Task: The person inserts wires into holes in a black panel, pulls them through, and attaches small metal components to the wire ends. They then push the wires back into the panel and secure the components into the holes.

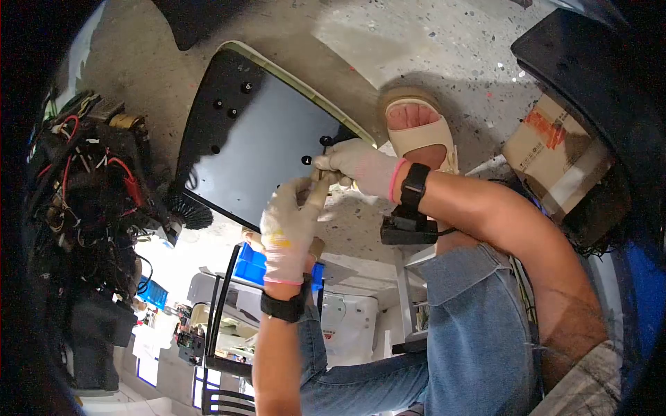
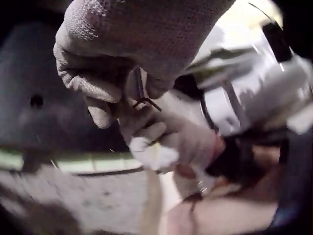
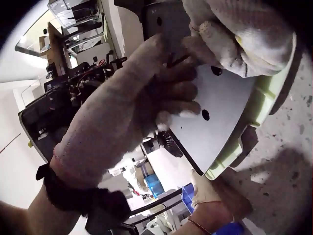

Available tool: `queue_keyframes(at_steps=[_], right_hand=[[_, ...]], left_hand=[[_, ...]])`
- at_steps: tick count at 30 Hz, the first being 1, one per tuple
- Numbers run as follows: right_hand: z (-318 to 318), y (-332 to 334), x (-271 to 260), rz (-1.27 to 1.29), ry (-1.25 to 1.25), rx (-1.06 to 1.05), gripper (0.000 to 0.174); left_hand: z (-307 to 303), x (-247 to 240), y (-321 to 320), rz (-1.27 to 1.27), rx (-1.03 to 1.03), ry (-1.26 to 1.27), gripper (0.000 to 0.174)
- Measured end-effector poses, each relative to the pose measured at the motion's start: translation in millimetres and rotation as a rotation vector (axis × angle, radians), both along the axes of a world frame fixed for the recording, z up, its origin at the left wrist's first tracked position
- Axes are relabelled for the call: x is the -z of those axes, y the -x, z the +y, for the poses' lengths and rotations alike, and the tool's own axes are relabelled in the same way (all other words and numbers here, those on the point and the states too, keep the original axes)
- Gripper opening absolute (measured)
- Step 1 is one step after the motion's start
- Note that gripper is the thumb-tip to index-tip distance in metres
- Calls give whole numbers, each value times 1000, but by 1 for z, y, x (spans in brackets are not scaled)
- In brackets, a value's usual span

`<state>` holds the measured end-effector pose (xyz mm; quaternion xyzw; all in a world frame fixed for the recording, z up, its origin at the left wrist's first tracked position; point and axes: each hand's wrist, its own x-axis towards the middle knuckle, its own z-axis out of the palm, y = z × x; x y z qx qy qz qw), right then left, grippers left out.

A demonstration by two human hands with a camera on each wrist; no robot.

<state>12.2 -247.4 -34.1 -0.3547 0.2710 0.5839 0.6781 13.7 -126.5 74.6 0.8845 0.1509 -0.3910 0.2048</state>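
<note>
Both hands wear pale knitted work gloves and meet in front of a dark panel (image 1: 267, 132). A thin bent dark rod, looking like a hex key (image 2: 141, 87), shows between the fingertips in the left wrist view. My left hand (image 1: 286, 225) pinches it from below, its fingers pointing up. From the other side my right hand (image 1: 364, 168) comes in with curled fingers and grips at the same spot; the fingers hide most of the rod. Several round holes dot the panel's dark face, and a pale green rim (image 3: 266, 98) runs along one edge.
A sandalled foot (image 1: 416, 128) stands on the speckled floor beside the panel. To the left is a dark mass of wires and machine parts (image 1: 90, 180). A cardboard box (image 1: 551, 152) sits at right. Below the hands are a blue bin (image 1: 251, 265) and the person's jeans-clad legs (image 1: 472, 305).
</note>
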Motion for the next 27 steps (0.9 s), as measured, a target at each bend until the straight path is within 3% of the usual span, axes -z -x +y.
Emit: queue_keyframes(at_steps=[1,2,4,5,7,11,13,16,20,23,25,26,27], right_hand=[[2,-1,1,1,1,0,25],[5,0,3,-56,42,-56,26],[8,1,5,-167,122,-167,28],[9,2,5,-166,122,-168,28],[10,3,3,-88,118,-62,29],[9,3,2,-64,135,-62,29],[6,-3,-5,172,50,33,30],[11,-1,1,-21,133,-118,37],[5,-7,-7,130,113,-42,32],[6,-9,-7,62,191,-135,31],[-1,-9,-12,99,128,-17,30],[-3,-8,-12,96,130,-15,30],[-4,-7,-12,148,106,57,29]], left_hand=[[7,0,0,-123,165,51,35],[8,-1,-4,-122,165,51,35],[5,-5,-15,42,339,18,35],[6,-2,-16,44,339,18,35],[8,4,-17,-15,538,-72,40],[6,0,-17,34,541,-14,43],[9,6,-9,-56,904,-169,41],[11,11,-8,-9,974,-202,39],[3,6,-13,-18,969,-161,37],[5,8,-8,-35,799,-91,36],[2,10,-3,221,-310,245,30],[4,12,-1,219,-307,247,30],[6,12,1,369,-745,477,31]])
